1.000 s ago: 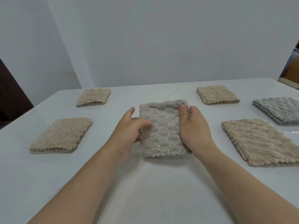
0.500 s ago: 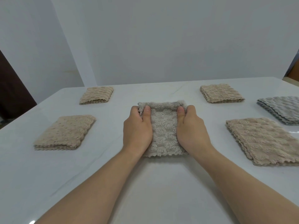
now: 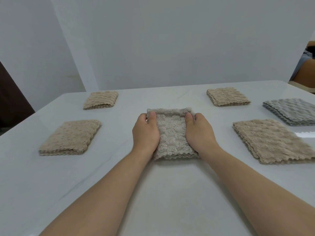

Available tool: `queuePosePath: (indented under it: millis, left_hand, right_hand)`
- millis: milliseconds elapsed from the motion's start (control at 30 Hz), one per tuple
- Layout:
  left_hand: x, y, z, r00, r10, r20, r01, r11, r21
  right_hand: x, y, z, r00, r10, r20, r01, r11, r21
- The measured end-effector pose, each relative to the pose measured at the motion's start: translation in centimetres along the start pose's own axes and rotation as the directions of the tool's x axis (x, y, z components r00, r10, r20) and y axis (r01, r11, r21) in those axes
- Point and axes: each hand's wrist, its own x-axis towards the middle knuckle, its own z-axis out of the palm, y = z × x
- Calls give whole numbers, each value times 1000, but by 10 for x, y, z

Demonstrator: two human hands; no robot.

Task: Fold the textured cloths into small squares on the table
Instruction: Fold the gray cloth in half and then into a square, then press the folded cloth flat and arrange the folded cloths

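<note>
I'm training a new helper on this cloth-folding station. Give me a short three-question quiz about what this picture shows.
1. True or false: both hands rest on the same cloth.
2. How many cloths lie on the table apart from the one being handled?
A. three B. five C. seven
3. Fill in: the one cloth that is not beige lies at the far ____ of the table.

Key
1. True: the left hand and right hand flank the centre cloth, thumbs on top.
2. B: two beige folded cloths on the left, two on the right, plus the grey cloth.
3. Right.
</note>
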Motion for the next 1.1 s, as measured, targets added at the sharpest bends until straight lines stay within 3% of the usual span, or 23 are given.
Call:
queuePosePath:
  millis: [267,467,533,667,800,933,1100]
  left_hand:
    - [-1,-5,-2,991,-109,82,119,984,-134]
    - [-6,-14,0,948,156,278,-139,987,-81]
    - [-5,-15,1,933,170,316,-178,984,-2]
    - [-3,-16,3,930,-12,368,-29,994,108]
    - [1,31,-19,872,-166,460,64,971,229]
    - [-6,115,-60,848,-196,493,36,949,314]
    - [-8,174,-110,883,-197,425,37,934,354]
  right_hand:
    - [2,14,0,999,-18,32,13,991,134]
    - [16,24,-2,997,65,42,-74,958,279]
    - [17,22,-3,996,84,37,-91,953,291]
    - [15,15,-7,975,157,160,-182,970,159]
    - [13,-24,-34,916,234,327,-224,972,-69]
    - [-1,-97,-75,908,233,349,-163,962,-220]
    - [-22,-169,-89,910,150,387,-80,978,-192]
